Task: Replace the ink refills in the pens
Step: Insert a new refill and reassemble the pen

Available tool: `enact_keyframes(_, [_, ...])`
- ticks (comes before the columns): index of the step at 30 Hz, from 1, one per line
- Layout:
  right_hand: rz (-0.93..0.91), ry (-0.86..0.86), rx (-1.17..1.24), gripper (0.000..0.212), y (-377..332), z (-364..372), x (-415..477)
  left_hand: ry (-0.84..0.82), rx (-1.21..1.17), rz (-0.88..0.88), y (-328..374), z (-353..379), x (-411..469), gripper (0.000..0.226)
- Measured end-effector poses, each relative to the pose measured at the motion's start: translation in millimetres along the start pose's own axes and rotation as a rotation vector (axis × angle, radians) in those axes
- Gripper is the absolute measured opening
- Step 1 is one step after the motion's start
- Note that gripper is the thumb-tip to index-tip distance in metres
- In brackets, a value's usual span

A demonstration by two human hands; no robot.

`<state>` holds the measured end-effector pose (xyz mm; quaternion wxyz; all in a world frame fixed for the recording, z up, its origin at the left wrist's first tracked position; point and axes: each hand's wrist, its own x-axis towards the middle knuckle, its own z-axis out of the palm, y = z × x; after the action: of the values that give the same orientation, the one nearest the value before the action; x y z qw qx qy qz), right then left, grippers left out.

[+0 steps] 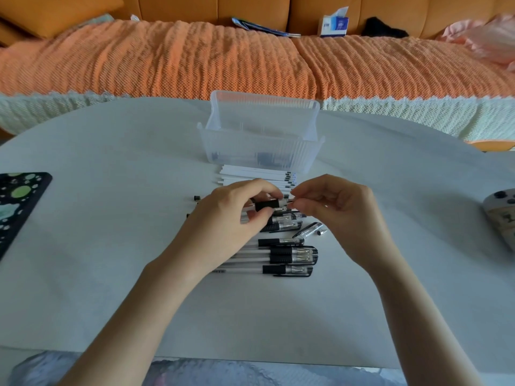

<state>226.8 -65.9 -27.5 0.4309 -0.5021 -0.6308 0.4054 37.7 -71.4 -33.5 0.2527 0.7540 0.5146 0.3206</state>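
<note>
My left grip [231,215] pinches one pen [267,204], my right grip [337,210] pinches its end, and I think many pens [289,254] are left.

My left hand [234,210] covers most of the pen [269,204], and my right hand [334,207] hides its tip — I can't read that joint. The clear box [262,154] blurs its contents; the patterned board [19,201] runs off the left edge.
</note>
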Motion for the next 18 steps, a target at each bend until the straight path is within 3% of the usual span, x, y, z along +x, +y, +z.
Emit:
enact_keyframes(5, [0.008, -0.022, 0.061, 0.016, -2.3, 2.7, -1.7, 0.078, 0.041, 0.004, 5.4, 0.8, 0.3, 0.011])
enact_keyframes(10, [0.033, -0.033, 0.078, 0.015, -2.3, 1.5, -1.2, 0.091, 0.082, 0.021, 5.7, 4.3, -0.8, 0.024])
enact_keyframes(13, [0.06, -0.049, 0.03, 0.009, 0.2, -0.2, -1.7, 0.12, 0.104, 0.027, 7.0, 6.0, -0.6, 0.031])
enact_keyframes(18, [0.027, -0.059, -0.061, 0.005, 0.3, 1.4, -3.9, 0.153, 0.137, 0.061, 7.7, 7.3, 0.6, 0.023])
